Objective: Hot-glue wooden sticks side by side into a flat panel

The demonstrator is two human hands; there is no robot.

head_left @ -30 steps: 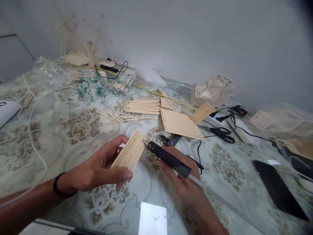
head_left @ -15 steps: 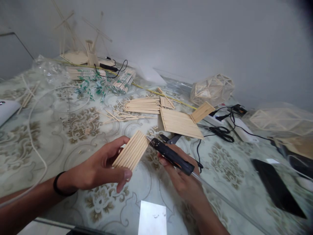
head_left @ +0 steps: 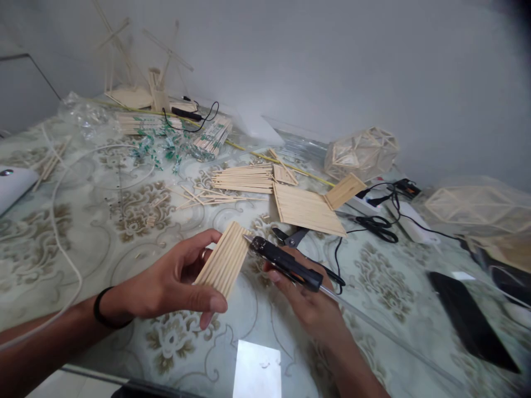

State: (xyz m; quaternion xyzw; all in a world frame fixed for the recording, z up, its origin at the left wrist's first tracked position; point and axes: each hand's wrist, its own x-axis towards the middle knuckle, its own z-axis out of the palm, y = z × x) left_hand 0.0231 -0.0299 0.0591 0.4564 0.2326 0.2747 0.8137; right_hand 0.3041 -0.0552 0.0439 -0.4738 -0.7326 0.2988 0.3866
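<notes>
A small panel of wooden sticks (head_left: 224, 260), laid side by side, is pinched along its lower left part by my left hand (head_left: 174, 282), thumb at the near edge. It is tilted above the table. My right hand (head_left: 307, 293) grips a black hot glue gun (head_left: 286, 260) with a clear glue stick (head_left: 381, 326) coming out of its back end. The gun's metal nozzle meets the panel's upper right area; whether it touches, I cannot tell. Beyond my hands lies a larger stick panel (head_left: 307, 207) with a small upright panel (head_left: 344, 190) at its right edge.
Loose sticks (head_left: 243, 178) lie beyond the panel. Pliers (head_left: 294, 237) are just past the glue gun, and black scissors (head_left: 377, 226) lie further right. A power strip (head_left: 409, 221), a dark phone (head_left: 473, 320) and stick-framed shapes (head_left: 363, 152) stand right. A white cable (head_left: 58, 237) crosses the left.
The glue gun's nozzle has shifted slightly left over the panel's upper part. The panel in my left hand has tilted a little. Both hands keep their holds.
</notes>
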